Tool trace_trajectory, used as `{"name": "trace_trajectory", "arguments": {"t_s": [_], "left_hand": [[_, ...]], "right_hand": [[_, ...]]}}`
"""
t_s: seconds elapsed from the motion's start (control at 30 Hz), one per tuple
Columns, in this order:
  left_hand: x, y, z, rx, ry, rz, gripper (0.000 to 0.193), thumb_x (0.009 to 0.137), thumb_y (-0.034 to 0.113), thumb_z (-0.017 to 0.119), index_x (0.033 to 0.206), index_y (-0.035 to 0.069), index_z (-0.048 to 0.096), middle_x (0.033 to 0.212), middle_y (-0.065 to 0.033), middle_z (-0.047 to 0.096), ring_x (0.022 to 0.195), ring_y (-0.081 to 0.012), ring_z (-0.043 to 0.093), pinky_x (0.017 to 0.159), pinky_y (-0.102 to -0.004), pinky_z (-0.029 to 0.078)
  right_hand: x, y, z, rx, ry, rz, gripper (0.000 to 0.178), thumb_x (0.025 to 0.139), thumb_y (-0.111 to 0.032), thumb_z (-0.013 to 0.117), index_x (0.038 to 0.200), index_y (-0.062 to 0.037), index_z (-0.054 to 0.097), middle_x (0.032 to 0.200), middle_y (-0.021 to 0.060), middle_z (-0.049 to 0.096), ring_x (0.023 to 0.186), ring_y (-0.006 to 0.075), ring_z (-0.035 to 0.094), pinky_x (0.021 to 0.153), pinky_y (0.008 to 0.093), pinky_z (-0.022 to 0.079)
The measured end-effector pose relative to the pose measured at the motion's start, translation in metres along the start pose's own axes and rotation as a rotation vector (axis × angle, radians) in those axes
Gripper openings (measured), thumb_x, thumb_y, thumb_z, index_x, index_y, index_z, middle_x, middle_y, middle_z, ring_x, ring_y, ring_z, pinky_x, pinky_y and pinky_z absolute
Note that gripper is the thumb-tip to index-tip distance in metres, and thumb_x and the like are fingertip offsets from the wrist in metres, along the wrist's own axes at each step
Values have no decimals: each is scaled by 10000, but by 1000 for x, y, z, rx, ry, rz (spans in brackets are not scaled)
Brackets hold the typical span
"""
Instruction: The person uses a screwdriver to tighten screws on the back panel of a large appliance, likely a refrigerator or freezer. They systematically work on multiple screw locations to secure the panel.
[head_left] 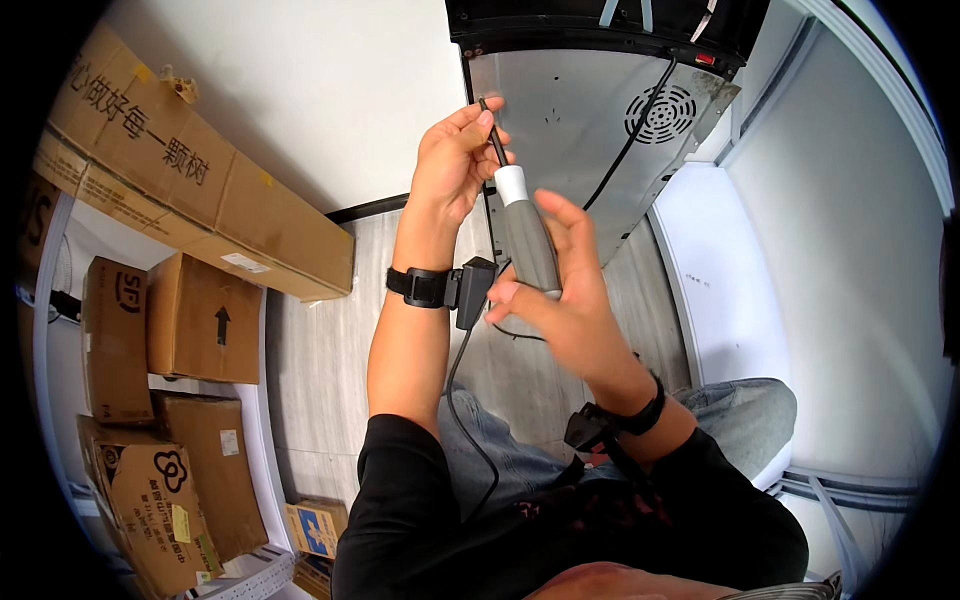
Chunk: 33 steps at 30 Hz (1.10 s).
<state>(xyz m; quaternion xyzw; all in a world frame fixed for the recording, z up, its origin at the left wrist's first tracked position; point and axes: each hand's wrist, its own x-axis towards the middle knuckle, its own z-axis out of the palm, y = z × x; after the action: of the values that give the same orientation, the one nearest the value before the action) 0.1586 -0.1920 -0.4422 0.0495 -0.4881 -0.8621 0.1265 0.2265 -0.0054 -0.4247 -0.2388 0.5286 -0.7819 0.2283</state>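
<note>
A screwdriver [531, 240] with a grey handle, white collar and dark shaft is held between my two hands, its tip pointing up and slightly left. My left hand [457, 155] pinches the shaft close to the tip with thumb and fingers. Around the lower handle, my right hand [578, 295] grips loosely, thumb on one side and fingers on the other. Just beyond the tip stands an appliance with a grey metal panel [570, 110], a round slotted vent [660, 114] and a black upper part [600, 25]. The tip's exact contact with the panel cannot be made out.
A black cord [630, 143] runs down the panel. On the left, a long cardboard box [200, 180] and several smaller cartons [205, 315] sit on white shelving. Wrist straps [430, 288] with small black devices and a cable are on my arms. A white wall [850, 230] stands at right.
</note>
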Motion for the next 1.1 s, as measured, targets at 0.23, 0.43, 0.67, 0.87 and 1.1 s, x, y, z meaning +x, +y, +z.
{"name": "trace_trajectory", "arguments": {"t_s": [0.23,0.43,0.67,0.87,1.1], "left_hand": [[-4,3,6,-46,55,-19,246,938,120,487,1124,-22,565,739,-74,625,551,-145,609,528,-220,528],[-5,8,-2,13,-24,-32,238,920,107,529,1118,-19,573,742,-63,626,567,-113,607,540,-208,528],[-4,3,-1,-72,-18,-21,244,918,114,542,1126,-9,572,736,-49,621,596,-98,605,549,-210,530],[-4,5,1,-31,-22,-42,251,919,99,530,1140,-15,561,754,-54,625,607,-104,611,559,-217,540],[-2,4,-5,-136,-74,-39,263,908,83,540,1148,-24,554,780,-64,630,633,-123,636,571,-216,547]], "right_hand": [[2,27,6,-790,342,-724,427,702,4,710,1083,-22,521,1151,159,470,909,310,525,708,330,474],[12,25,5,-985,286,-972,308,662,20,737,934,-39,604,1026,102,548,700,233,511,596,324,427],[14,26,6,-860,366,-982,404,594,57,722,958,-44,579,945,87,528,800,254,491,671,329,412],[16,29,-1,-1016,298,-1086,413,588,35,744,955,-66,584,1028,118,498,872,266,483,712,345,401],[16,37,6,-771,345,-993,410,588,27,740,953,-67,578,999,104,510,842,277,507,713,349,422]]}}
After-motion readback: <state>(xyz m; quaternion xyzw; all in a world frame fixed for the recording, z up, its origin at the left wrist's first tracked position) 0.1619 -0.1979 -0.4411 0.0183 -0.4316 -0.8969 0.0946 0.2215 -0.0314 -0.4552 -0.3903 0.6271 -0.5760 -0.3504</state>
